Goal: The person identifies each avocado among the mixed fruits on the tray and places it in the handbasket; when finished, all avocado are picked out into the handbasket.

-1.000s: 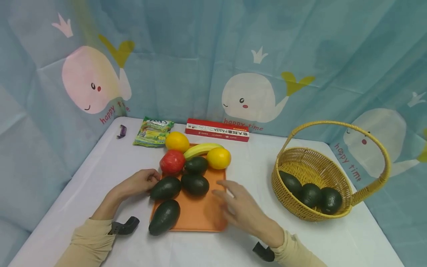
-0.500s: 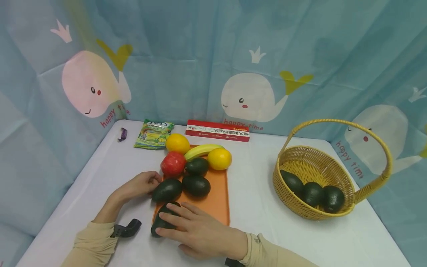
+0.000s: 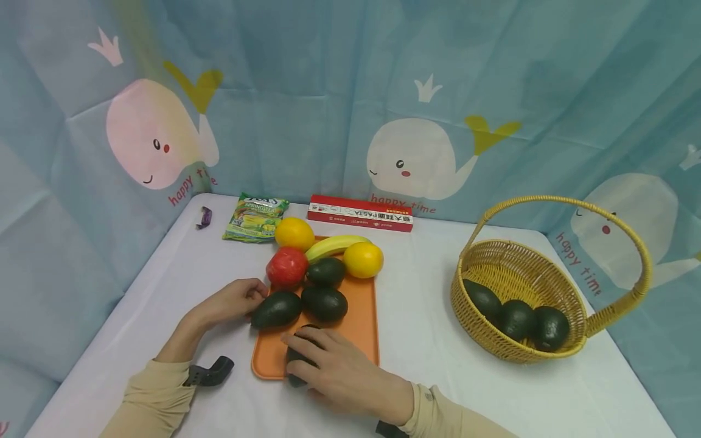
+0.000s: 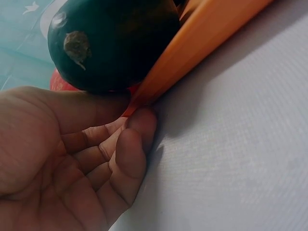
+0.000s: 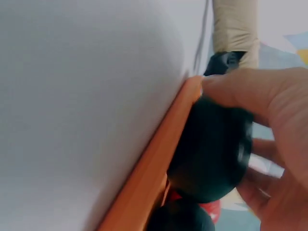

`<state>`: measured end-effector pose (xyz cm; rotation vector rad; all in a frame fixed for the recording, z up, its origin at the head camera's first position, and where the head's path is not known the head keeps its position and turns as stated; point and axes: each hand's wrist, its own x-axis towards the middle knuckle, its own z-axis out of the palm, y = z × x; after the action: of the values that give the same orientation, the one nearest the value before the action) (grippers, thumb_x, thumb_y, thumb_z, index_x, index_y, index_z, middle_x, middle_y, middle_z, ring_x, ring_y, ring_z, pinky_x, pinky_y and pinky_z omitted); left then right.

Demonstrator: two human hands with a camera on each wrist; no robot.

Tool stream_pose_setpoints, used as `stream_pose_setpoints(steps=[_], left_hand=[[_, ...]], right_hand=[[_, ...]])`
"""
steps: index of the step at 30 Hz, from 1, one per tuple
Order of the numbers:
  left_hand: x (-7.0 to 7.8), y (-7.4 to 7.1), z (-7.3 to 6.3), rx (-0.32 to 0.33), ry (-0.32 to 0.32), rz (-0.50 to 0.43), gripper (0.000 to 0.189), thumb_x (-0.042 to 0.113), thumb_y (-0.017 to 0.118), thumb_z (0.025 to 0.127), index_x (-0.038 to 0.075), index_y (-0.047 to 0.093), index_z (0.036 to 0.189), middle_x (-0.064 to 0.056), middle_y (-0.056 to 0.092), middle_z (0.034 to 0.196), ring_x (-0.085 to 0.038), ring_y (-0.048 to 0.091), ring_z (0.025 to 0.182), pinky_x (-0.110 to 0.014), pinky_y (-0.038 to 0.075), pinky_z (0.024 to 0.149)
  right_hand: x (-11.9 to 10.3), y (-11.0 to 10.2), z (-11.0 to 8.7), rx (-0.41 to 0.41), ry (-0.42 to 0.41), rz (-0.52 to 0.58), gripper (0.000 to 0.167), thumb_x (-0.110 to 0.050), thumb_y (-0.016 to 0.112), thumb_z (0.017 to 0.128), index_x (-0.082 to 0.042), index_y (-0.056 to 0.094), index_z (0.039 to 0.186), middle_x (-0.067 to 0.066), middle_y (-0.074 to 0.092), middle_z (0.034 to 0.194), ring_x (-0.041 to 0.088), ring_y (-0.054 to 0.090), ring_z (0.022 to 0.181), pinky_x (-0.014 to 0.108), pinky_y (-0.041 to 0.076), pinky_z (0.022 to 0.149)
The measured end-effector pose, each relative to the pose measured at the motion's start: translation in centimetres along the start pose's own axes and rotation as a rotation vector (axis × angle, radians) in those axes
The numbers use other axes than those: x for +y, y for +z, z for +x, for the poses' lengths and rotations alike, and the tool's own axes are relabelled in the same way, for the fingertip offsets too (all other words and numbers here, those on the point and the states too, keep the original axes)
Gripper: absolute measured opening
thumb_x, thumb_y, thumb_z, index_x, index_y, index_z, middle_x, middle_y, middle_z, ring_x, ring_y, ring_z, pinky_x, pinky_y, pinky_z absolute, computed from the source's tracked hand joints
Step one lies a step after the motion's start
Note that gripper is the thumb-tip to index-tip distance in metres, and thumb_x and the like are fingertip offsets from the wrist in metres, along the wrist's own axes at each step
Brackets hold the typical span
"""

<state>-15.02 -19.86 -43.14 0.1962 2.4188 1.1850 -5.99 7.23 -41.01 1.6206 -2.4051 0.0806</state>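
My left hand (image 3: 234, 298) pinches the left rim of an orange tray (image 4: 180, 53) between thumb and fingers. Just over those fingertips, in the left wrist view, sits an avocado (image 4: 115, 43). My right hand (image 3: 350, 371) has its fingers curled round another dark green avocado (image 5: 209, 154) at the tray's front edge, partly hidden under the hand. Two more avocados lie on the tray, a middle one (image 3: 324, 303) and a farther one (image 3: 327, 271). Behind them are a red round fruit (image 3: 287, 267), a banana (image 3: 335, 244) and two yellow fruits, one at the left (image 3: 294, 234), one at the right (image 3: 364, 260).
To the right stands a wicker basket (image 3: 476, 322) with a tall handle and three avocados inside. At the back of the white table (image 3: 416, 292) lie a green snack bag (image 3: 254, 219), a red pasta box (image 3: 360, 213) and a small purple piece (image 3: 205, 217). A curtain hangs behind.
My right hand has come left from the tray's right side, taken hold of the front avocado and shifted it rightward along the tray's front. The left hand stays at the rim.
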Motion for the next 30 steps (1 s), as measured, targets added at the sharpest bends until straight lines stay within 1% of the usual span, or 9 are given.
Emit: stream_pose_setpoints(steps=[5, 10, 13, 17, 19, 22, 26, 28, 30], left_hand=[[0.0, 0.0, 0.0, 0.005, 0.004, 0.001, 0.02, 0.006, 0.051, 0.091, -0.002, 0.058, 0.109, -0.007, 0.061, 0.082, -0.018, 0.055, 0.07, -0.03, 0.049, 0.069], [-0.1, 0.2, -0.2, 0.006, -0.006, 0.001, 0.02, 0.006, 0.051, 0.092, -0.002, 0.058, 0.109, -0.007, 0.061, 0.083, -0.018, 0.055, 0.072, -0.03, 0.049, 0.07], [-0.2, 0.3, -0.3, 0.003, -0.012, -0.003, 0.02, 0.005, 0.051, 0.092, -0.002, 0.058, 0.109, -0.007, 0.061, 0.083, -0.018, 0.055, 0.072, -0.03, 0.049, 0.07], [-0.1, 0.3, -0.3, 0.003, -0.003, -0.001, 0.019, 0.004, 0.051, 0.091, -0.002, 0.059, 0.108, -0.007, 0.061, 0.083, -0.018, 0.056, 0.072, -0.03, 0.049, 0.07], [0.0, 0.2, -0.3, 0.004, 0.004, 0.006, 0.019, 0.005, 0.051, 0.091, -0.002, 0.059, 0.107, -0.007, 0.061, 0.084, -0.018, 0.056, 0.072, -0.03, 0.049, 0.07], [0.1, 0.1, -0.2, 0.007, 0.008, 0.014, 0.019, 0.005, 0.051, 0.091, -0.002, 0.059, 0.107, -0.007, 0.061, 0.084, -0.018, 0.055, 0.073, -0.03, 0.049, 0.071], [0.1, 0.0, -0.2, 0.006, 0.01, 0.01, 0.019, 0.005, 0.05, 0.091, -0.002, 0.058, 0.108, -0.007, 0.061, 0.084, -0.018, 0.055, 0.073, -0.03, 0.049, 0.071], [0.1, 0.0, -0.1, 0.004, 0.016, 0.008, 0.019, 0.004, 0.05, 0.091, -0.002, 0.058, 0.108, -0.007, 0.061, 0.084, -0.018, 0.055, 0.073, -0.03, 0.048, 0.07], [0.0, -0.1, -0.1, 0.006, 0.021, 0.007, 0.019, 0.004, 0.05, 0.091, -0.002, 0.058, 0.107, -0.007, 0.061, 0.084, -0.018, 0.055, 0.072, -0.03, 0.048, 0.07]], right_hand=[[0.5, 0.1, -0.6, -0.021, 0.053, -0.032, 0.038, -0.03, 0.069, 0.09, -0.024, 0.056, 0.126, 0.002, 0.052, 0.143, 0.021, 0.047, 0.131, 0.033, 0.043, 0.108], [1.4, -0.4, -1.3, -0.005, 0.119, -0.032, 0.056, -0.039, 0.079, 0.079, -0.027, 0.057, 0.129, -0.002, 0.056, 0.131, 0.018, 0.05, 0.118, 0.032, 0.044, 0.101], [1.8, -0.6, -2.0, 0.082, 0.131, 0.014, 0.06, -0.043, 0.082, 0.074, -0.024, 0.058, 0.125, -0.001, 0.058, 0.123, 0.016, 0.053, 0.113, 0.031, 0.045, 0.099], [2.7, -1.8, -3.6, 0.243, 0.195, 0.177, 0.06, -0.04, 0.081, 0.074, -0.019, 0.057, 0.125, 0.0, 0.058, 0.119, 0.013, 0.058, 0.103, 0.028, 0.05, 0.09], [3.4, -3.1, -4.7, 0.311, 0.263, 0.248, 0.061, -0.036, 0.08, 0.074, -0.017, 0.056, 0.127, 0.001, 0.056, 0.121, 0.012, 0.06, 0.101, 0.027, 0.053, 0.086], [5.2, -5.4, -6.7, 0.4, 0.395, 0.262, 0.062, -0.029, 0.08, 0.074, -0.013, 0.056, 0.129, 0.004, 0.056, 0.123, 0.014, 0.061, 0.102, 0.028, 0.053, 0.087], [8.1, -8.1, -10.0, 0.52, 0.573, 0.167, 0.066, -0.016, 0.082, 0.069, -0.005, 0.056, 0.129, 0.012, 0.061, 0.123, 0.023, 0.062, 0.102, 0.02, 0.047, 0.094], [9.5, -9.1, -11.8, 0.557, 0.678, 0.12, 0.068, -0.011, 0.082, 0.068, -0.004, 0.056, 0.13, 0.014, 0.063, 0.122, 0.025, 0.062, 0.101, 0.015, 0.043, 0.091], [10.7, -9.6, -13.5, 0.569, 0.782, 0.057, 0.068, -0.01, 0.081, 0.07, -0.005, 0.054, 0.133, 0.016, 0.063, 0.119, 0.028, 0.062, 0.098, 0.02, 0.044, 0.084]])
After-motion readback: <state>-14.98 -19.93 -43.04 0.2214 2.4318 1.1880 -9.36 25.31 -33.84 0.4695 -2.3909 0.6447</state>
